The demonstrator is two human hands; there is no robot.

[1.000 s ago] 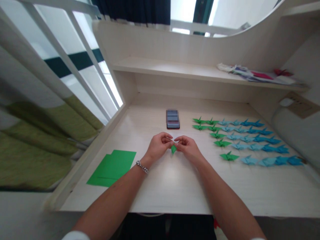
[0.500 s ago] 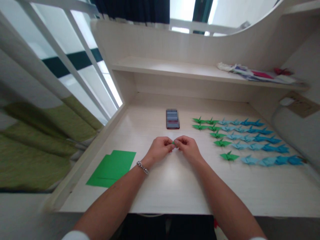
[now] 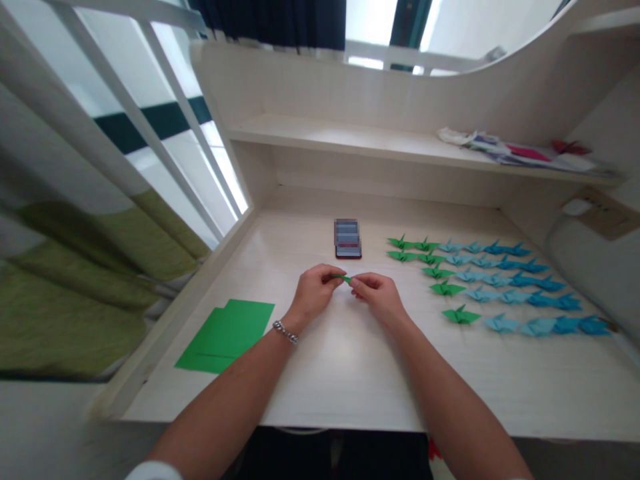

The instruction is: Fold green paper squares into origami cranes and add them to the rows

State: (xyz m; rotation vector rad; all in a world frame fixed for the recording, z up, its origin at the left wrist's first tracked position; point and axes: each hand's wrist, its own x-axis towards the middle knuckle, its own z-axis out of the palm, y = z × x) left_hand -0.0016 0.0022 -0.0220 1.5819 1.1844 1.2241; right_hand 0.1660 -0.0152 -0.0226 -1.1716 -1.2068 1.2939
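My left hand (image 3: pixel 314 291) and my right hand (image 3: pixel 378 295) meet over the middle of the pale wooden desk (image 3: pixel 350 360). Both pinch a small folded piece of green paper (image 3: pixel 343 278) between their fingertips; only a thin strip of it shows. A metal bracelet (image 3: pixel 285 331) sits on my left wrist. A phone (image 3: pixel 347 239) lies just beyond the hands.
Green paper sheets (image 3: pixel 227 327) lie at the left front. Rows of folded paper cranes, green (image 3: pixel 440 288) and blue (image 3: pixel 515 293), cover the right of the desk. A shelf (image 3: pixel 380 143) above holds more paper (image 3: pixel 520 153) at right. A railing and curtain stand at left.
The green paper hung down between my fingers a second ago; now it is turned flat and mostly hidden in the pinch. My hands have risen slightly toward the phone.
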